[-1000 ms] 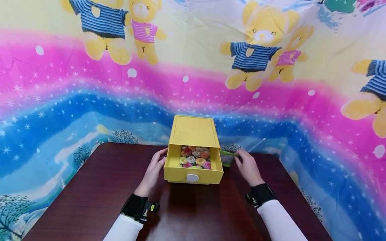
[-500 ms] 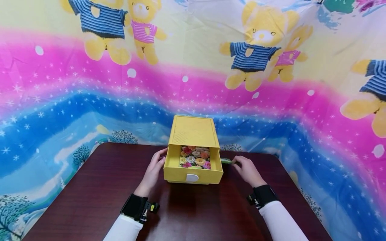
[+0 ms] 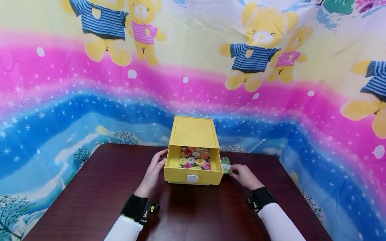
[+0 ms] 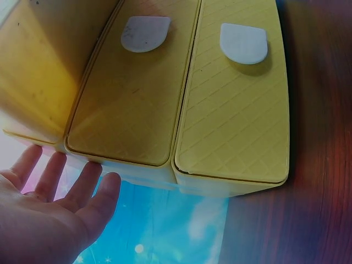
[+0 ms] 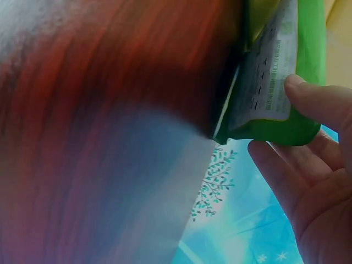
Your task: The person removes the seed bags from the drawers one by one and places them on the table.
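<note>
A yellow drawer cabinet (image 3: pixel 195 130) stands on the table, its top drawer (image 3: pixel 193 174) pulled out. Inside that drawer lies something flat printed with colourful roses (image 3: pixel 196 158). My left hand (image 3: pixel 153 170) rests against the cabinet's left side, its fingers extended and fingertips at the edge in the left wrist view. To the right of the drawer, my right hand (image 3: pixel 245 175) pinches a green packet (image 5: pixel 308 60) by one corner, thumb on a whitish printed label. Part of the packet (image 3: pixel 225 165) is hidden behind the drawer.
Two closed drawer fronts with white pull tabs (image 4: pixel 243 44) show in the left wrist view. The dark red-brown table (image 3: pixel 120 187) reaches back to a cloth backdrop (image 3: pixel 150 90) printed with bears. Each wrist wears a black strap (image 3: pixel 134 207).
The green packet has turned from raised, through edge-on, to showing its printed face in the head view. My right hand has come slightly lower and nearer. The left hand stays put.
</note>
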`<state>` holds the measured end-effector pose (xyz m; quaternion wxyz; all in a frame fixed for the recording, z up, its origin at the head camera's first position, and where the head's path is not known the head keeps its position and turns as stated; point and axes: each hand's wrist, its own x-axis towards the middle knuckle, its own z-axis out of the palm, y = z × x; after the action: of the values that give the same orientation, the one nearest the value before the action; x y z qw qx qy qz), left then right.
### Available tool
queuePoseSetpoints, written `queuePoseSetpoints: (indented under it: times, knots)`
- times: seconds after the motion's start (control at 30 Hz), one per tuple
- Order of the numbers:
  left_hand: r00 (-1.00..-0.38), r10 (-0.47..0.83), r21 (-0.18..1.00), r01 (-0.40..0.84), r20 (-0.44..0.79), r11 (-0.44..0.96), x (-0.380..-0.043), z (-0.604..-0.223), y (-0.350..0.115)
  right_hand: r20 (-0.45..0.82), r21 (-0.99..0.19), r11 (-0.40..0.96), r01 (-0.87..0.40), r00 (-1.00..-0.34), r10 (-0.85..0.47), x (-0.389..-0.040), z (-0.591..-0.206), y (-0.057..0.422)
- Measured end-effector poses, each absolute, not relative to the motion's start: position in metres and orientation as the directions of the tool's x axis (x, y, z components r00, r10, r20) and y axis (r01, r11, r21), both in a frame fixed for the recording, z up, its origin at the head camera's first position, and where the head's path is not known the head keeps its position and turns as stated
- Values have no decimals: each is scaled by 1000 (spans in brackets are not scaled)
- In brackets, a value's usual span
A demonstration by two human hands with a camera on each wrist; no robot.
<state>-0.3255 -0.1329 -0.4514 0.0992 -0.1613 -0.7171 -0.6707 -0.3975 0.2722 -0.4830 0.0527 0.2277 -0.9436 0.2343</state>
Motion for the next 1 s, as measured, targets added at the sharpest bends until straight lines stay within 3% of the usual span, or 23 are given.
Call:
queuePoseSetpoints:
  times: [0.67, 1.0]
  knots:
    - [-934, 92, 934, 352, 346, 57, -326, -451, -133, 25, -420, 837, -350, -927, -375, -403, -498, 263]
    - [-924, 100, 925, 376, 369, 58, -325, -452, -133, -20, -392, 844, -365, -914, -405, -400, -498, 262]
